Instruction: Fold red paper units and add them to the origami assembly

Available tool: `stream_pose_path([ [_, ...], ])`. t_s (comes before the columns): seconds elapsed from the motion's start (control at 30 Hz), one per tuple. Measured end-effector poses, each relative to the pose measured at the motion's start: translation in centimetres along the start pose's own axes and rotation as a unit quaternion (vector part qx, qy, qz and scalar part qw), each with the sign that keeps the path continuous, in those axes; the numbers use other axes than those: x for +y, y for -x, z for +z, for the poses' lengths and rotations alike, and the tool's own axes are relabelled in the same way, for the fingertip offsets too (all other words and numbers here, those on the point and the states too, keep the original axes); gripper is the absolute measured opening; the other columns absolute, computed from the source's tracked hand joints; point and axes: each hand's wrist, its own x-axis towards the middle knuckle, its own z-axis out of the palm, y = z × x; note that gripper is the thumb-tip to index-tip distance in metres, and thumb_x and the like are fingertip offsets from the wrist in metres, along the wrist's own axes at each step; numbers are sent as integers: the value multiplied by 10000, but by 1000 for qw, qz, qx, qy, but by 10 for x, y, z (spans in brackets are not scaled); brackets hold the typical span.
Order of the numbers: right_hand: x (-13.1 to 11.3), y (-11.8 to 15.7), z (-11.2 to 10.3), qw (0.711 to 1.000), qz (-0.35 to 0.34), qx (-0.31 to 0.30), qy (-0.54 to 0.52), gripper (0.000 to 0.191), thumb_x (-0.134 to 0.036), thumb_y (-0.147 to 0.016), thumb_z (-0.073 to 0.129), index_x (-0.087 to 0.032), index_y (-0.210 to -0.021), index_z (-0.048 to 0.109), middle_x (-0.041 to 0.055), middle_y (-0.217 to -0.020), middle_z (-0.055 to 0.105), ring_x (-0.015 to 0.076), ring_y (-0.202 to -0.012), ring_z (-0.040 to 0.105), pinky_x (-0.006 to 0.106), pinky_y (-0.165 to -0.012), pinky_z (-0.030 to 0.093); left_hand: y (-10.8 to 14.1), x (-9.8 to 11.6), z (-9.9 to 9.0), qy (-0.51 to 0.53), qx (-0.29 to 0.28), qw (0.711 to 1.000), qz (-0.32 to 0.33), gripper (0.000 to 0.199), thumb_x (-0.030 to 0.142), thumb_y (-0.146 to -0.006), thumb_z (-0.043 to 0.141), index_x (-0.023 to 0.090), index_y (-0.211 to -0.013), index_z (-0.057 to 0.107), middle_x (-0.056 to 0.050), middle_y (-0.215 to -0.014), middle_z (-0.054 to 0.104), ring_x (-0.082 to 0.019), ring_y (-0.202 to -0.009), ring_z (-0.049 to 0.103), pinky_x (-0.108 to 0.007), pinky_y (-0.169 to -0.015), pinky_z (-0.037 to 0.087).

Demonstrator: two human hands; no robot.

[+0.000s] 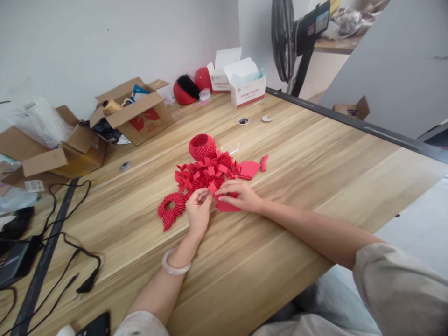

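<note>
Between my two hands is a small red paper piece (212,188). My left hand (199,205) pinches its left side, and the fingers of my right hand (240,195) close on its right side. Flat red paper sheets (228,205) lie beneath my right hand. Just beyond my fingers spreads a pile of folded red paper pieces (208,170). To the left of my left hand sits a ring of interlocked red paper (171,208) with a pointed tail. Behind the pile stands a round red paper bowl shape (202,146).
More red sheets (249,170) and a short curved red strip (264,163) lie right of the pile. Cardboard boxes (140,119) and white sticky note boxes (248,91) line the back. Black cables (89,280) run along the left. A fan (283,39) stands beyond the table edge.
</note>
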Motion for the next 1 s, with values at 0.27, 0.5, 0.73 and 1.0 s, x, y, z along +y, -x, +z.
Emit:
stream_pose_path([
  [0.27, 2, -1, 0, 1000, 6, -3, 7, 139, -226, -828, 567, -167, -881, 681, 74, -841, 680, 133, -765, 621, 262, -718, 511, 0, -4, -1, -4, -7, 1000, 6, 290, 360, -676, 693, 127, -848, 695, -69, -825, 715, -137, -725, 645, -259, -696, 522],
  [0.5, -1, -2, -1, 1000, 18, -24, -4, 131, -206, -824, 553, -164, -806, 675, 65, -804, 681, 128, -739, 621, 248, -705, 503, 2, 2, 1, -30, -11, 999, 33, 234, 292, -636, 734, 136, -804, 689, -53, -766, 708, -131, -707, 644, -241, -675, 522],
  [0.73, 0, 0, 3, 989, 136, 8, -54, 165, -287, -783, 601, -126, -802, 633, 48, -717, 659, 113, -602, 590, 228, -595, 487, 5, 4, 1, -50, -4, 997, 56, 200, 283, -667, 707, 139, -803, 681, -37, -738, 685, -112, -670, 613, -219, -647, 499],
  [1.0, -1, -1, 3, 976, 197, -2, -90, 193, -310, -813, 567, -130, -770, 622, 20, -594, 633, 107, -521, 587, 206, -537, 463, 7, 2, -2, -99, -38, 991, 86, 186, 281, -721, 670, 144, -845, 686, -47, -803, 693, -123, -727, 619, -226, -697, 489],
])
